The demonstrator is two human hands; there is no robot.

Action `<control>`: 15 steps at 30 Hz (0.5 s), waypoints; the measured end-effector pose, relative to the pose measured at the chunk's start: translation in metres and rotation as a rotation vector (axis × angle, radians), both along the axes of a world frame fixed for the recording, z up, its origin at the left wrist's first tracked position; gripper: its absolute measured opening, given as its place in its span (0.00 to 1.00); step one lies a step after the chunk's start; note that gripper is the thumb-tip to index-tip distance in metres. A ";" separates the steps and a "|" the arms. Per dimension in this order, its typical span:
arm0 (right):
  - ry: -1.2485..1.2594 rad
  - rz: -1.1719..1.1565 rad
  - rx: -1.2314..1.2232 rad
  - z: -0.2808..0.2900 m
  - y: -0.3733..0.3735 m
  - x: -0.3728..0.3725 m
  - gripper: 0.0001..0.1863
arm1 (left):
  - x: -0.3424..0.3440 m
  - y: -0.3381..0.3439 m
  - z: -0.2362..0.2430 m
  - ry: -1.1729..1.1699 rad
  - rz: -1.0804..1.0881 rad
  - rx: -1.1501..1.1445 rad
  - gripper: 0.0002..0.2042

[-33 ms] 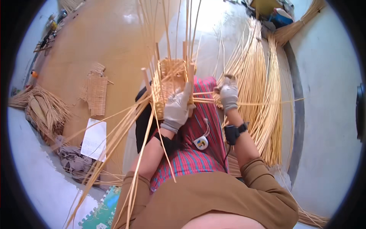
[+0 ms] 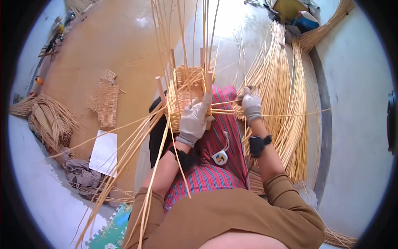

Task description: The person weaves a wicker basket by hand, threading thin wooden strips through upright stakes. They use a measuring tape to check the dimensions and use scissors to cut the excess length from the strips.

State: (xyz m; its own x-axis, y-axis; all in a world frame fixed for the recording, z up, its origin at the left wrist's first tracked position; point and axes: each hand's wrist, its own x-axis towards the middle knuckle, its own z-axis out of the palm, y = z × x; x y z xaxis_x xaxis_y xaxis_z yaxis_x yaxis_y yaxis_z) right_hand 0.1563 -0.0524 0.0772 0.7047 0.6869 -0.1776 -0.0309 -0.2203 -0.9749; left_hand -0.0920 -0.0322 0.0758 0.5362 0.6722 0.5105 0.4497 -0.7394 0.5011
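Note:
A partly woven cane basket [image 2: 179,79] rests over my lap on a striped cloth [image 2: 224,124], with wooden posts [image 2: 161,88] at its corners and long loose canes [image 2: 128,135] fanning up and to the lower left. My left hand [image 2: 195,118], gloved, grips the basket's right side near the front post. My right hand [image 2: 252,103], also gloved, is closed on pale cane strands [image 2: 224,111] that run sideways out of the basket, a short way to its right. A white tape measure [image 2: 219,157] lies on the cloth.
Long cane bundles [image 2: 275,74] lie along the right beside a wall [image 2: 352,124]. On the left floor are woven pieces [image 2: 105,101], a paper sheet [image 2: 103,151], frayed cane [image 2: 49,116] and grey cloth [image 2: 83,178]. A green mat [image 2: 110,228] lies at lower left; assorted items [image 2: 294,12] sit at upper right.
The basket and both hands sit slightly lower in the picture, and the surroundings have shifted a little. The grip of both hands looks the same.

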 end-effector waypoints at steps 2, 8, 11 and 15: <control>-0.551 0.210 -0.127 0.026 -0.011 -0.005 0.11 | -0.012 0.001 0.017 0.017 -0.029 0.064 0.36; -0.249 0.442 0.642 0.094 -0.032 -0.133 0.20 | -0.118 -0.015 0.010 0.320 0.128 0.032 0.26; -0.275 0.386 0.286 0.047 0.036 -0.180 0.36 | -0.107 0.000 0.017 0.241 0.175 0.070 0.30; -0.232 0.292 -0.352 0.060 0.092 -0.173 0.44 | -0.105 0.012 -0.015 0.121 0.176 -0.006 0.27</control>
